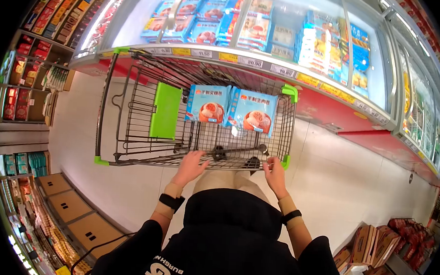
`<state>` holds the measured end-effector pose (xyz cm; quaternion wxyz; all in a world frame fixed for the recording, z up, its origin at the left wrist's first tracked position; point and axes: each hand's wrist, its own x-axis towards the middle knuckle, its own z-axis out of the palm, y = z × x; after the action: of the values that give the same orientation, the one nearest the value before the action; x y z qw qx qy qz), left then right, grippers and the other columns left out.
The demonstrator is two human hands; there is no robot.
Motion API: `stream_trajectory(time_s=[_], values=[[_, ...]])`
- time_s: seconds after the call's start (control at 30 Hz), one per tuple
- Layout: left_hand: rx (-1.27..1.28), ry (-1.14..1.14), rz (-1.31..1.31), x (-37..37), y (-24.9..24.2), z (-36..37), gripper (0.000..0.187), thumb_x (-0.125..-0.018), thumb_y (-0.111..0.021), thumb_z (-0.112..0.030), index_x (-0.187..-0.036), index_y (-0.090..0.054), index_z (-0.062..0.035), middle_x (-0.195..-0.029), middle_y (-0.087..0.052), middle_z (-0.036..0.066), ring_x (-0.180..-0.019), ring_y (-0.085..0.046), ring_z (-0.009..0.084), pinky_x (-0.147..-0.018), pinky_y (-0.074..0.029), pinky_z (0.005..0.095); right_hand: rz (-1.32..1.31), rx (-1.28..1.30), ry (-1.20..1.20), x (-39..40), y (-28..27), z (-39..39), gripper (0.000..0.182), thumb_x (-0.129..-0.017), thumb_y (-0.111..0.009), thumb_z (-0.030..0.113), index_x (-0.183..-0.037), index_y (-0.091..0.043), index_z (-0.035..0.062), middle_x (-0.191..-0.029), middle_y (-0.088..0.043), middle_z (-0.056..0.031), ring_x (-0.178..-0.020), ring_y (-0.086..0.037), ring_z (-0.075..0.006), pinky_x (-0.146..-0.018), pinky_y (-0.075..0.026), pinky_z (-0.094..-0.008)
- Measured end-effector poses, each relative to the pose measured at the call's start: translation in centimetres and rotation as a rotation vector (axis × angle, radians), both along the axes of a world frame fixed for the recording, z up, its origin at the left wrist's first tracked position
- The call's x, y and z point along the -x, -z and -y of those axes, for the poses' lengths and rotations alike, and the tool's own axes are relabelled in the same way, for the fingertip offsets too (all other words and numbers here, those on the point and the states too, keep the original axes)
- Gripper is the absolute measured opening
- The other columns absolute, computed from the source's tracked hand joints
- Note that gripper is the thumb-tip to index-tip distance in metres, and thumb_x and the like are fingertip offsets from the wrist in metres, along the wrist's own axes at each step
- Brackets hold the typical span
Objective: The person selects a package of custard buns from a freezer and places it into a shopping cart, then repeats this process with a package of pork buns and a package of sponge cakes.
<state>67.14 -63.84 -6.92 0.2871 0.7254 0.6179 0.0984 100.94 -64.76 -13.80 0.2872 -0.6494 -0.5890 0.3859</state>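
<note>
A wire shopping cart with green corner pieces stands side-on in front of my body. My left hand rests over its near side rim, fingers curled at the wire. Farther right on the same rim, my right hand is curled near the green corner. Inside the cart, towards its far side, two light-blue packs of frozen buns lie side by side: the left pack and the right pack. Neither hand touches the packs. The undersides of my fingers are hidden.
Behind the cart runs a glass-topped freezer holding several bun packs, with price tags along its edge. Shelves with boxed goods are at the left. Cardboard boxes stand at the lower right. Pale floor tiles lie around the cart.
</note>
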Motion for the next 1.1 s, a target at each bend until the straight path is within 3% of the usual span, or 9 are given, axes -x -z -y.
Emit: stream_trajectory(time_s=[0.13,0.23,0.27,0.37,0.4,0.47,0.57,0.7,1.1], values=[[0.127,-0.07,-0.2,3.4,-0.6,2.4,0.045,-0.09,-0.06,-0.042,-0.101,-0.067,0.001,-0.098,-0.067,0.018,-0.098,-0.06,0.0343,-0.085,-0.045,0.0443,0.371,-0.194,0.08,-3.2,0.4,-0.4,0.052,-0.08,-0.07,0.012,-0.125,-0.046,-0.0019,-0.128,-0.048,-0.0246,-0.118,-0.045,-0.0407,-0.1,-0.037,-0.0442],[0.01,0.0,-0.167,5.0,0.3,3.5,0.051,-0.091,-0.056,-0.049,-0.098,-0.07,0.0,-0.093,-0.068,0.018,-0.096,-0.06,0.0341,-0.086,-0.043,0.0444,0.373,-0.139,0.203,-4.2,2.3,-0.5,0.062,-0.08,-0.07,0.013,-0.132,-0.04,-0.0005,-0.133,-0.044,-0.0262,-0.122,-0.041,-0.0427,-0.104,-0.034,-0.0458],[-0.029,0.033,-0.174,5.2,0.9,3.7,0.052,-0.091,-0.055,-0.05,-0.098,-0.071,-0.0012,-0.094,-0.069,0.016,-0.094,-0.06,0.0323,-0.089,-0.041,0.0421,0.37,-0.189,0.183,-4.8,4.8,-0.3,0.067,-0.081,-0.07,0.014,-0.136,-0.034,-0.0009,-0.127,-0.049,-0.0283,-0.117,-0.047,-0.0442,-0.099,-0.038,-0.0468],[-0.088,0.108,-0.18,5.4,0.7,3.6,0.049,-0.09,-0.057,-0.049,-0.095,-0.072,-0.0025,-0.093,-0.07,0.013,-0.093,-0.061,0.0304,-0.091,-0.039,0.0388,0.124,0.138,0.156,-4.8,5.6,-0.6,0.067,-0.084,-0.067,0.014,-0.138,-0.03,-0.0025,-0.119,-0.055,-0.0301,-0.109,-0.054,-0.0453,-0.093,-0.043,-0.0477],[-0.165,0.118,-0.179,5.5,0.9,3.8,0.045,-0.09,-0.058,-0.047,-0.091,-0.073,-0.0044,-0.091,-0.07,0.009,-0.092,-0.061,0.0272,-0.093,-0.036,0.0368,0.157,0.143,0.172,-4.3,5.3,-0.6,0.067,-0.084,-0.066,0.014,-0.138,-0.03,-0.0028,-0.117,-0.057,-0.0302,-0.107,-0.055,-0.0455,-0.091,-0.044,-0.048],[-0.148,0.123,-0.145,6.0,1.3,3.8,0.044,-0.089,-0.059,-0.047,-0.09,-0.073,-0.0053,-0.087,-0.07,0.009,-0.088,-0.062,0.0273,-0.089,-0.04,0.038,0.23,0.157,0.204,-3.7,4.8,-0.5,0.066,-0.086,-0.064,0.014,-0.138,-0.029,-0.0034,-0.113,-0.059,-0.0305,-0.102,-0.058,-0.0459,-0.088,-0.046,-0.0486],[-0.072,0.114,-0.087,6.6,1.4,3.6,0.043,-0.088,-0.06,-0.047,-0.089,-0.074,-0.0064,-0.083,-0.07,0.009,-0.081,-0.063,0.0288,-0.08,-0.047,0.0402,0.237,0.009,0.228,-3.4,6.4,0.3,0.064,-0.087,-0.064,0.018,-0.137,-0.03,-0.001,-0.114,-0.057,-0.0317,-0.103,-0.057,-0.0476,-0.087,-0.047,-0.0498],[-0.008,0.139,-0.053,7.8,0.7,3.3,0.045,-0.088,-0.059,-0.049,-0.088,-0.074,-0.0069,-0.081,-0.07,0.012,-0.078,-0.065,0.0327,-0.066,-0.051,0.043,0.315,0.12,0.253,-2.4,6.1,0.3,0.063,-0.085,-0.063,0.013,-0.136,-0.03,-0.0032,-0.116,-0.057,-0.0324,-0.106,-0.057,-0.0465,-0.09,-0.045,-0.0489],[-0.012,0.254,-0.07,9.8,2.4,3.3,0.045,-0.091,-0.055,-0.05,-0.091,-0.073,-0.0091,-0.084,-0.069,0.01,-0.079,-0.065,0.0317,-0.069,-0.052,0.0423,0.385,0.181,0.352,-0.6,8.2,1.3,0.065,-0.081,-0.067,0.009,-0.134,-0.032,-0.0016,-0.119,-0.057,-0.0286,-0.109,-0.055,-0.045,-0.092,-0.045,-0.0479]])
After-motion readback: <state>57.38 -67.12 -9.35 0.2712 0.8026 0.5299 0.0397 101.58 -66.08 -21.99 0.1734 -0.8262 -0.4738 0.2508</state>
